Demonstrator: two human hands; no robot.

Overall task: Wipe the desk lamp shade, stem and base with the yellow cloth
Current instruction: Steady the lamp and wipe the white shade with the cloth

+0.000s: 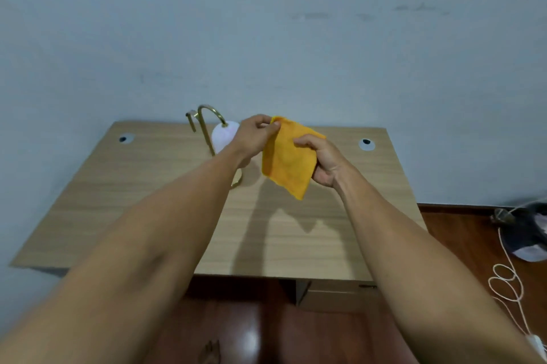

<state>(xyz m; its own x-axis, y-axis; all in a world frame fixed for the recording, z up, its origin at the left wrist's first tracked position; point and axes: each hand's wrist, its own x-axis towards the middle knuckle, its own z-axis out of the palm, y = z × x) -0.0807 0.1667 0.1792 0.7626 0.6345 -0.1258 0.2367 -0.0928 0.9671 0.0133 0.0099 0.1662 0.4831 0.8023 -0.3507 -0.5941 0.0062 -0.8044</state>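
A yellow cloth [286, 160] hangs in the air above the wooden desk [154, 203], held by both hands. My left hand [254, 135] pinches its top corner. My right hand [322, 160] grips its right edge. Behind my left hand stands the desk lamp: a curved brass stem [207, 123] and a white round shade [222, 135], partly hidden by my wrist. A sliver of the brass base [237, 180] shows beside my left forearm. The cloth is to the right of the lamp and does not touch it.
The desk stands against a pale wall and has two cable holes [366, 143] near the back corners. On the dark wood floor to the right lie a white cord [507, 280] and a dark bag [529, 230].
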